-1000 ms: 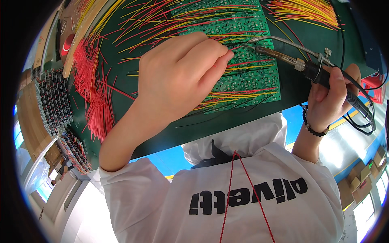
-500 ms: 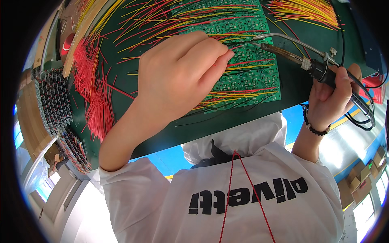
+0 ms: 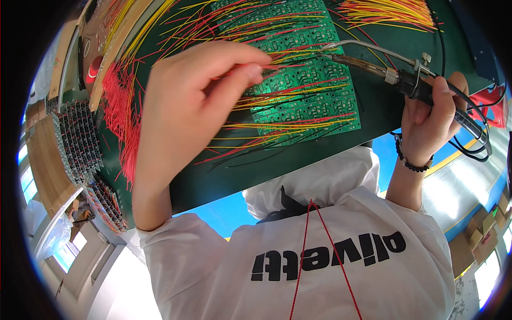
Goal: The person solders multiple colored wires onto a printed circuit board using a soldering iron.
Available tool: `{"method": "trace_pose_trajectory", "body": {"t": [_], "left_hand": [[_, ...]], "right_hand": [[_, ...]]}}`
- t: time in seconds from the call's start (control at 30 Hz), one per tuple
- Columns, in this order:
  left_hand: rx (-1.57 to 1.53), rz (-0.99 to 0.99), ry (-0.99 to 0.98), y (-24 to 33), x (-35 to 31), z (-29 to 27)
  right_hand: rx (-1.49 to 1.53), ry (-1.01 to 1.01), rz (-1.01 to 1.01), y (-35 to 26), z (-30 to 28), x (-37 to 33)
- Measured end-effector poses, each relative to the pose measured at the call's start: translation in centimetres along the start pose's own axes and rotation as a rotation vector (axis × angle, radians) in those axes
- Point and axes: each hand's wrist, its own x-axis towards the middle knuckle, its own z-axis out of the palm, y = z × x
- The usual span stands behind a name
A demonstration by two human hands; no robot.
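Observation:
My right hand (image 3: 431,114) is closed round the handle of a soldering iron (image 3: 413,88). A curved metal feed tube (image 3: 373,47) is clamped to the iron, and both tips meet over a panel of green circuit boards (image 3: 306,80). Left of the tips, my left hand (image 3: 197,101) hovers over the panel's left side, thumb and forefinger pinched on what looks like the end of a red wire (image 3: 273,67). Rows of red, yellow and black wires (image 3: 298,124) lie across the boards, their left ends reaching past the panel. My left hand hides some of them.
On the dark green table (image 3: 213,184), a heap of red wires (image 3: 120,112) lies at the left and a bundle of yellow and red wires (image 3: 389,13) at the far right. Stacked boards (image 3: 77,141) stand beyond the left edge. The iron's black cable (image 3: 482,128) loops at the right.
My left hand has moved left, away from the iron's tip, with its fingers still pinched. The iron and the boards appear slightly further left in the picture.

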Motion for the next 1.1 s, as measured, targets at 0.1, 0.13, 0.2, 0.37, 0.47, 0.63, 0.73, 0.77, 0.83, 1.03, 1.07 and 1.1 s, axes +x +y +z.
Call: {"method": "trace_pose_trajectory", "body": {"t": [0.1, 0.13, 0.2, 0.37, 0.47, 0.63, 0.73, 0.77, 0.83, 1.03, 1.07, 1.1], "left_hand": [[-0.061, -0.075, 0.038, 0.6, -0.3, -1.3], [-0.058, -0.071, 0.035, 0.7, -0.4, -1.5], [-0.242, -0.097, 0.111, 0.8, -0.6, -1.7], [0.024, -0.013, 0.134, 0.8, 0.0, -0.6], [0.277, 0.127, 0.192, 0.8, 0.2, 0.5], [0.428, 0.353, 0.304, 0.5, 1.5, 2.1], [0.389, 0.543, 0.439, -0.6, 2.7, 3.9], [0.399, 0.517, 0.422, -0.7, 2.7, 4.3], [0.381, 0.503, 0.404, -0.7, 2.9, 4.7], [0.320, 0.395, 0.329, 0.3, 2.8, 4.8], [0.312, 0.376, 0.289, 0.4, 2.8, 4.8], [0.313, 0.374, 0.290, 0.5, 2.6, 4.8]], "right_hand": [[0.036, -0.014, -0.005, 0.1, -0.2, 0.1], [0.050, -0.012, 0.003, 0.1, -0.2, 0.1], [0.066, -0.005, 0.012, 0.0, -0.4, 0.2], [0.048, 0.014, -0.014, -0.5, -1.1, 0.7], [0.043, 0.051, -0.031, -0.4, -1.6, 1.0], [0.044, 0.048, -0.061, -0.3, -2.6, 1.4], [0.020, 0.102, -0.034, -0.5, -2.0, 1.1], [0.012, 0.104, -0.022, -0.6, -2.0, 1.1], [0.006, 0.107, -0.010, -0.7, -1.9, 1.0], [0.000, 0.030, -0.043, -0.5, -1.4, 0.8], [-0.014, 0.048, -0.040, -0.5, -1.5, 0.8], [-0.025, 0.067, -0.036, -0.5, -1.5, 0.7]]}}
